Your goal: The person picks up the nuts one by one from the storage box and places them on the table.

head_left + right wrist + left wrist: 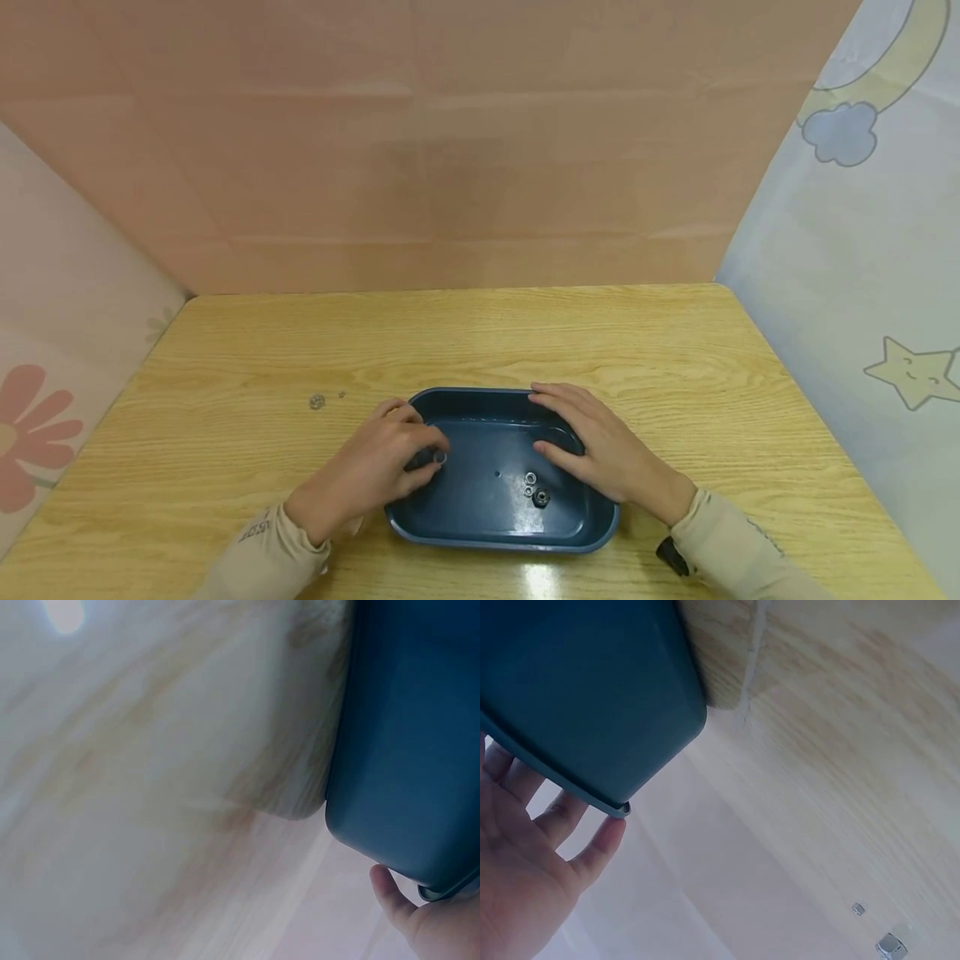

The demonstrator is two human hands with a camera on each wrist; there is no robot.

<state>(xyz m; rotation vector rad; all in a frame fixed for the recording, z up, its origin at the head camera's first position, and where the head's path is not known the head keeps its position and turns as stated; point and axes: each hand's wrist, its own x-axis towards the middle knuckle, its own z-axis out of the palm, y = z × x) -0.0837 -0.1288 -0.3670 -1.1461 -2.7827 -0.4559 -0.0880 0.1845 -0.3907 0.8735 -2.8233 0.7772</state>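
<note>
A dark blue tray sits near the front of the wooden table. My left hand reaches over its left rim, pinching a small metal nut between thumb and index finger. Seen from the left wrist, the fingers lie along the tray's rim. My right hand lies over the right rim, fingers extended toward the far corner and thumb inside. Its little finger shows outside the tray wall in the right wrist view. Two small silver nuts and a larger dark nut lie in the tray's right half.
On the table, left of the tray, lie a larger metal nut and a tiny one. A black piece shows beside the right sleeve. Walls stand behind and at both sides of the table.
</note>
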